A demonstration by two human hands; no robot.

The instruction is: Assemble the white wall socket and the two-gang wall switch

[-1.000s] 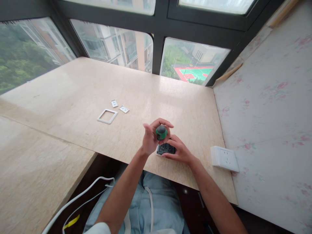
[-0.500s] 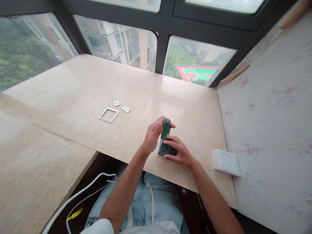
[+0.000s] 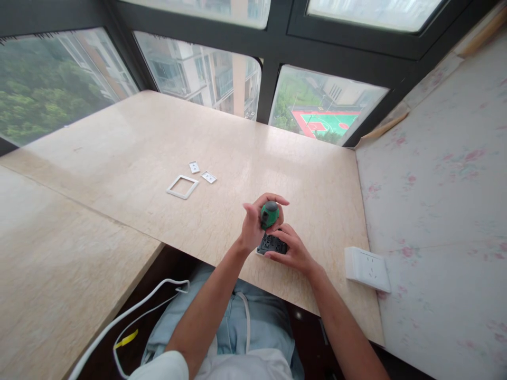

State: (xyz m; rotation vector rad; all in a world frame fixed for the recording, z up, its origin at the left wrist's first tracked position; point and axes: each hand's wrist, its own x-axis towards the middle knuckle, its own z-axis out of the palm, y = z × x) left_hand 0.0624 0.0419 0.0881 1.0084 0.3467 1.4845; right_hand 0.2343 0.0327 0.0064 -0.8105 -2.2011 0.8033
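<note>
My left hand (image 3: pixel 253 228) is wrapped round the green handle of a screwdriver (image 3: pixel 270 213) with a dark cap, held upright over a black socket module (image 3: pixel 270 245). The module lies on the beige stone counter (image 3: pixel 222 153) near its front edge. My right hand (image 3: pixel 292 250) rests on the module's right side, fingers curled over it and pressing it to the counter. The screwdriver's tip is hidden behind the hands.
A white square frame (image 3: pixel 182 187) and two small white plates (image 3: pixel 201 172) lie further back on the left. A white wall socket (image 3: pixel 367 268) is mounted on the floral wall at the right. White cables (image 3: pixel 130 316) hang below the counter edge. Windows stand behind.
The screwdriver handle tilted away half a second ago and now points back toward the camera; my left hand's grip shifted round it. My right hand stays on the module.
</note>
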